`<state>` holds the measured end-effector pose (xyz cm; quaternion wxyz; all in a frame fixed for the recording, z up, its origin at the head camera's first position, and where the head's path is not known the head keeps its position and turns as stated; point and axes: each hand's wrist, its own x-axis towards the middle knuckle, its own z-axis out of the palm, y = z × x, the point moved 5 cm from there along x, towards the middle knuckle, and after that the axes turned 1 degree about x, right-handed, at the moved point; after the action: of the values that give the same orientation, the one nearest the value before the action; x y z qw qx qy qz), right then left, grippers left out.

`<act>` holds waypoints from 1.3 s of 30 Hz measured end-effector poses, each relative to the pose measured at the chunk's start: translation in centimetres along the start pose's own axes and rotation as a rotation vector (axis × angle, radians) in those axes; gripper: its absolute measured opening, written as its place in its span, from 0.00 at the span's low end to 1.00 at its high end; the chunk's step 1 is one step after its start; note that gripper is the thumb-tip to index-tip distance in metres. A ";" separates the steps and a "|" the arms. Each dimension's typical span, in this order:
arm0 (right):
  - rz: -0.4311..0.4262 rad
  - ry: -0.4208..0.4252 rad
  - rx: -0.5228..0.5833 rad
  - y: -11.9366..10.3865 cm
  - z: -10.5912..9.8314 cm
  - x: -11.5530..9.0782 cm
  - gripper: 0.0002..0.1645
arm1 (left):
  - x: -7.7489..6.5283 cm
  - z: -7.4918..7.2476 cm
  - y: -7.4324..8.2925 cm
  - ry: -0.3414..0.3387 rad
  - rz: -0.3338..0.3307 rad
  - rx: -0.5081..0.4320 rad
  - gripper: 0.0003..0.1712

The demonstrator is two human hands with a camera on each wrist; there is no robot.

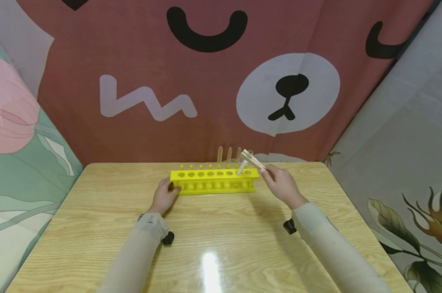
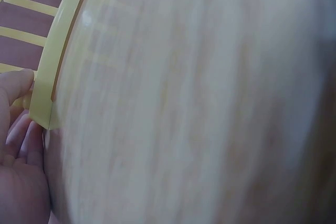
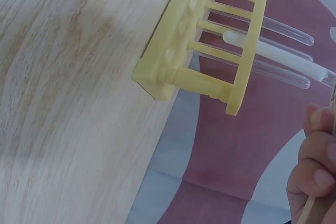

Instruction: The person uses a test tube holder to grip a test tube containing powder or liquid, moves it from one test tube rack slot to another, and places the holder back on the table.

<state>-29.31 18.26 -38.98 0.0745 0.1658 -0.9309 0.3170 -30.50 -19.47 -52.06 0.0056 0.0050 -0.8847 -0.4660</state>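
Note:
A yellow test tube rack (image 1: pixel 213 179) stands near the table's back edge. My left hand (image 1: pixel 164 196) grips its left end, thumb on one side and curled fingers on the other, as the left wrist view shows. In my right hand (image 1: pixel 282 185) is a wooden test tube clamp (image 1: pixel 256 162), its far end around the top of a test tube with white contents (image 3: pixel 283 59). That tube leans to the right, its rounded bottom through a hole near the rack's right end. Several clear test tubes (image 1: pixel 220 155) sit upside down on the rack's rear pegs.
The wooden table (image 1: pixel 213 228) extends toward me from the rack. Behind it hangs a reddish-brown cloth (image 1: pixel 151 138) with a cartoon face, and patterned cloths hang at both sides. Small black devices (image 1: pixel 289 226) are by both wrists.

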 end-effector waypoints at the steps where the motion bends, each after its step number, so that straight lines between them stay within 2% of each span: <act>1: 0.005 0.000 0.009 0.0 -0.1 0.0 0.16 | 0.0 0.0 0.0 0.000 0.000 -0.001 0.31; 7: -0.006 0.020 0.015 -0.2 -0.5 0.0 0.14 | -0.1 -0.1 0.2 -0.002 -0.004 -0.009 0.30; 15: -0.005 0.029 0.018 0.0 -1.1 0.0 0.21 | -0.2 -0.1 0.1 0.001 0.000 -0.015 0.30; 34: -0.025 0.059 0.035 -0.3 -2.3 0.1 0.21 | 0.0 -0.1 -0.1 0.005 0.016 -0.005 0.31; 39: -0.029 0.069 0.040 -0.4 -2.7 0.1 0.20 | 0.0 0.0 0.0 0.002 0.002 -0.012 0.31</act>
<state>-29.19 19.62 -36.57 0.1078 0.1697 -0.9188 0.3398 -30.54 -19.53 -52.07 0.0068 0.0045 -0.8820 -0.4713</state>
